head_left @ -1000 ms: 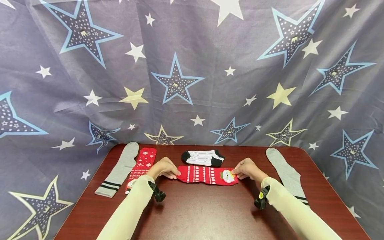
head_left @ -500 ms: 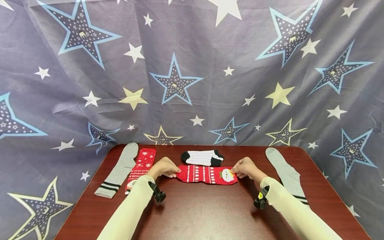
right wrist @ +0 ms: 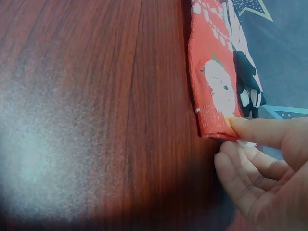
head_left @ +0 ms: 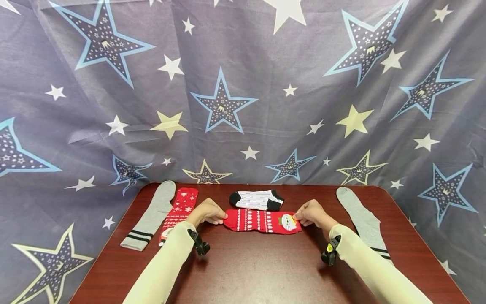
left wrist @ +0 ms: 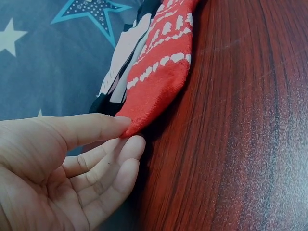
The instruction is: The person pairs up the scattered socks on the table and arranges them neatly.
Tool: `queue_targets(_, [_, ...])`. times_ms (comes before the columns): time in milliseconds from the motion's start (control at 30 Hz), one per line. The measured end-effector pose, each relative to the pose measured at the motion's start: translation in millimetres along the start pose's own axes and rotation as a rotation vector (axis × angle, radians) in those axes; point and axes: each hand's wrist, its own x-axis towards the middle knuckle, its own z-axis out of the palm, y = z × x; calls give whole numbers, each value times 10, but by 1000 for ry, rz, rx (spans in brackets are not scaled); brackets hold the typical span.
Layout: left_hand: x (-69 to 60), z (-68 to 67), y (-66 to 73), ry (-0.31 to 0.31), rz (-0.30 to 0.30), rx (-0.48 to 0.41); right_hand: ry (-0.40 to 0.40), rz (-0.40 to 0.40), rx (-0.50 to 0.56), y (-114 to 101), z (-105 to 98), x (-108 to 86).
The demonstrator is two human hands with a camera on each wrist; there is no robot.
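A red sock (head_left: 254,221) with white patterns and a white cat face stretches sideways between my two hands at the middle of the table. My left hand (head_left: 209,212) pinches its toe end between thumb and fingers, as the left wrist view shows in the red toe (left wrist: 154,96). At the cuff end, beside the cat face (right wrist: 220,86), my right hand (head_left: 313,214) pinches the far corner. Just behind the red sock lie white ankle socks (head_left: 256,200) with black toes and heels, one mostly covering another.
On the left, a grey sock (head_left: 152,215) with black stripes lies beside another red patterned sock (head_left: 182,207), partly behind my left arm. A second grey sock (head_left: 362,219) lies on the right, partly behind my right sleeve. A star-printed cloth (head_left: 243,139) hangs behind the wooden table (head_left: 247,270).
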Motion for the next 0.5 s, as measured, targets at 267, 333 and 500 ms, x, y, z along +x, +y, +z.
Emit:
queue_targets(267, [23,1,-13,7,-16,-22,8,-15,22,8,-4,25])
queue_targets(333, [17,6,-10,8,-14,-27,13,-21,16,16,-2,31])
queue_targets(500, [11,28,-14,14,-16,-38,36,-16,-4,43,9,35])
